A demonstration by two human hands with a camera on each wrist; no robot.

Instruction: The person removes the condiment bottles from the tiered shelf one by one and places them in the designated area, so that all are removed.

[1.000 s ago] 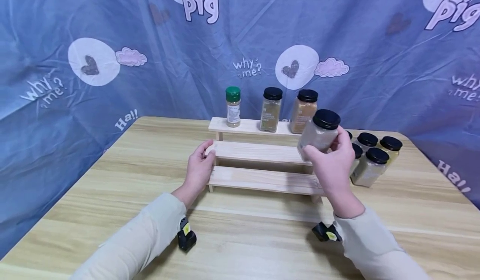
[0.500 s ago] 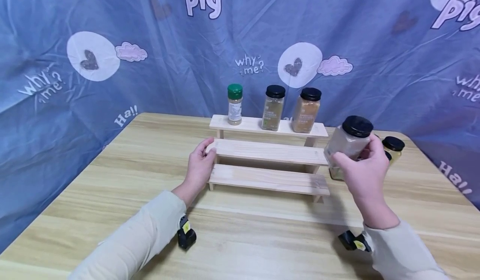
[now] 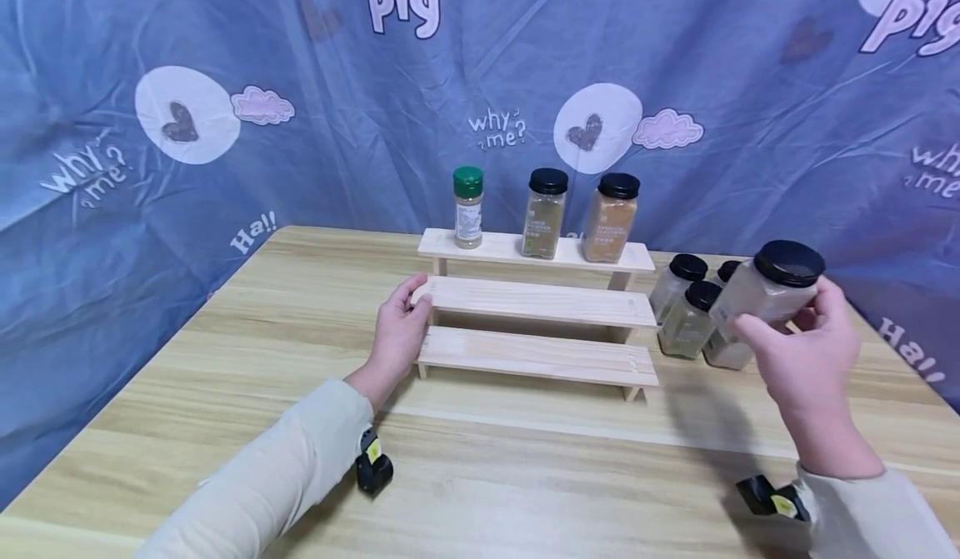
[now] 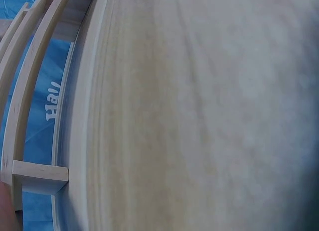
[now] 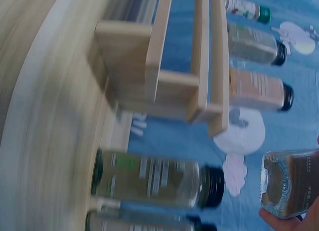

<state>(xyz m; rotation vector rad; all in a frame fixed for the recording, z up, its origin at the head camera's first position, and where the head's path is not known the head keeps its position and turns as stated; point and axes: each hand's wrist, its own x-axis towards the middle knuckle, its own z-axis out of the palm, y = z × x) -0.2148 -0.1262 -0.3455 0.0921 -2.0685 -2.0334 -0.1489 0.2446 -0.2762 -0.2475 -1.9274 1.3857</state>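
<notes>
My right hand [image 3: 810,355] holds a black-lidded spice jar [image 3: 765,292] tilted in the air, right of the wooden rack. In the right wrist view the base of that spice jar [image 5: 286,183] shows at the lower right. My left hand [image 3: 397,326] grips the left end of the three-tier wooden rack [image 3: 536,301] at its middle shelf. On the top shelf stand a green-capped spice bottle [image 3: 468,209], a jar of greenish powder [image 3: 545,216] and a jar of orange powder [image 3: 611,219]. The two lower shelves carry no jars.
Several black-lidded jars stand on the table [image 3: 525,459] right of the rack, among them a jar of green powder [image 3: 686,326]; the held jar hides part of this group. A blue printed curtain [image 3: 337,126] hangs behind the table.
My right hand has carried the spice jar rightward, from in front of the rack's right end to over the jars beside it. My left hand has stayed on the rack.
</notes>
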